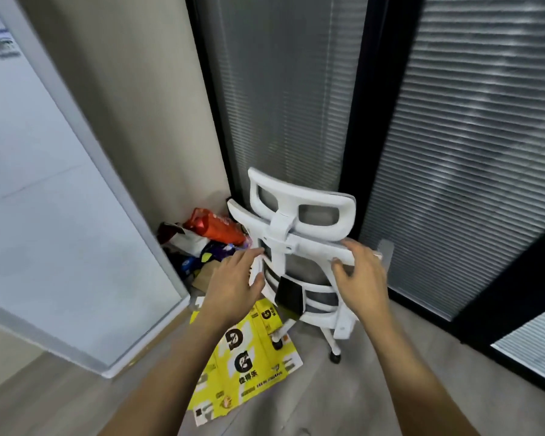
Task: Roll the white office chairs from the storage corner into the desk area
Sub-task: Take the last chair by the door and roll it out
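A white office chair (299, 228) with a grey mesh back and a white headrest stands in the corner, its back turned to me. My left hand (238, 278) is on the left edge of the backrest frame, fingers curled round it. My right hand (361, 272) grips the top right corner of the backrest frame. Its white base and black castors (334, 357) show below, one castor resting on the flattened box.
A flattened yellow cardboard box (249, 366) lies on the grey floor under the chair. A pile of bags and packets, one orange (214, 228), fills the corner to the left. Black-framed glass walls with blinds (460, 171) stand behind and right; a frosted glass panel (60, 240) stands left.
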A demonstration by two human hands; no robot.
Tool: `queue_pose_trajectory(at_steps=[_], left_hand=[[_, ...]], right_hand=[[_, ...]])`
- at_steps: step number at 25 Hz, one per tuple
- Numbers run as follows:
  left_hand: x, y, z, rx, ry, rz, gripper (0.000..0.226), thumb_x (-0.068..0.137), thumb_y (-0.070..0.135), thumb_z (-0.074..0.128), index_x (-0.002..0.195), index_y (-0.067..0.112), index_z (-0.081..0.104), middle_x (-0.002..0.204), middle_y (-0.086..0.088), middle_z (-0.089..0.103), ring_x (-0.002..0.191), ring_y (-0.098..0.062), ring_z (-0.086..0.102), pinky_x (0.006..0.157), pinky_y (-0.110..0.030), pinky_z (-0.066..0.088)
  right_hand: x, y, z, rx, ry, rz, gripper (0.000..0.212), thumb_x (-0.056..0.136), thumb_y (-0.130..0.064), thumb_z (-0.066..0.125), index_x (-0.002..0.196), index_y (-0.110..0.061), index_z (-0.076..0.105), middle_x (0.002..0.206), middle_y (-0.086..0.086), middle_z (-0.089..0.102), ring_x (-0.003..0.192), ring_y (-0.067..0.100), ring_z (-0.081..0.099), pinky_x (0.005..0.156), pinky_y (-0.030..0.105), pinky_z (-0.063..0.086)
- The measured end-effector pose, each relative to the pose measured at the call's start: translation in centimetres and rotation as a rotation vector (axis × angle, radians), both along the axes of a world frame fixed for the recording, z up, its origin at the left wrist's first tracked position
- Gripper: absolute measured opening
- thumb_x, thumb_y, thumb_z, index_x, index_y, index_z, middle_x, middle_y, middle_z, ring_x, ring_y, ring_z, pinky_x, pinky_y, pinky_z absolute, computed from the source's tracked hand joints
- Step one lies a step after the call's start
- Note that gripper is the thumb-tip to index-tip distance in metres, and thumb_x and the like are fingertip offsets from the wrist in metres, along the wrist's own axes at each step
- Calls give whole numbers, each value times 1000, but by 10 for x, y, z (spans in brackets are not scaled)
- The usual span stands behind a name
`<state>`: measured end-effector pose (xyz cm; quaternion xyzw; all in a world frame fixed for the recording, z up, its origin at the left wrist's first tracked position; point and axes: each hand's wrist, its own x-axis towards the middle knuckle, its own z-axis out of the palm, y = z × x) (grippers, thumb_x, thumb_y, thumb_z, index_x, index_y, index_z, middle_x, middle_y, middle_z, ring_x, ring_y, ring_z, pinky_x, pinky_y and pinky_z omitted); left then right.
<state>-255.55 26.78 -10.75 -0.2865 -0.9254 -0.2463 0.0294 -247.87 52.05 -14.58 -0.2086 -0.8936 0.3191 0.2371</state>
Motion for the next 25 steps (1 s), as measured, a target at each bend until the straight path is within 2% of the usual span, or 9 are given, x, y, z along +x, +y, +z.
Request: queue_pose_trajectory(at_steps=[3,5,7,9,11,15,18,22,25], left_hand=[[-68,12,-18,-1,-48,-2,65,85,55,30,144,30,45,142,1,51,125,-27,49,102,-46,41],[-105,16,-36,-9,-74,-27,64,89,58,33,146,30,43,147,-1,47,132,-27,46,105,-48,41],[-149,22,-58,-41,-102,-56,69,90,67,32,148,31,40,152,-4,42,139,-30,40,110,-50,38],[-183,26,-73,-118,-86,-68,73,88,73,27,148,35,38,156,-7,36,143,-33,33,112,-53,35],[-197,26,-84,-133,-51,-115,65,91,70,33,146,37,40,157,-7,34,145,-33,27,114,-53,32],[-195,18,-99,-11,15,-281,45,97,51,51,138,31,52,148,-10,39,143,-36,30,103,-57,43],[-188,26,-108,24,1,-443,44,97,46,56,137,30,53,147,-10,39,143,-38,28,105,-57,40],[-156,57,-106,18,81,-647,45,96,50,52,134,26,55,143,-12,45,139,-38,33,111,-52,32],[-102,79,-107,61,107,-805,41,95,42,60,130,21,59,139,-15,47,134,-41,37,108,-53,38]], right_hand=[[-54,21,-24,108,-290,-67,55,91,-57,56,132,-21,57,134,7,59,125,32,52,108,49,37],[-69,26,-39,162,-391,-71,58,91,-66,50,132,-26,56,133,3,59,129,28,49,115,48,26],[-75,28,-52,183,-376,-126,58,90,-71,48,126,-27,58,125,-2,62,126,25,51,119,48,19],[-67,25,-62,201,-327,-194,58,86,-73,52,116,-25,61,110,-4,65,114,24,57,118,47,25],[-53,14,-65,222,-317,-232,58,86,-75,53,114,-25,61,106,-5,64,111,22,58,117,46,29],[-14,-29,-61,159,-339,-378,54,85,-77,53,110,-30,59,106,-10,63,113,15,57,120,42,26],[19,-61,-54,143,-368,-501,55,85,-76,54,114,-30,60,110,-10,63,119,14,54,122,37,21],[81,-95,-53,116,-368,-719,57,83,-77,56,110,-27,61,107,-10,63,117,18,56,119,40,28],[145,-118,-59,108,-359,-868,60,83,-82,49,109,-29,59,103,-12,61,113,18,57,117,41,31]])
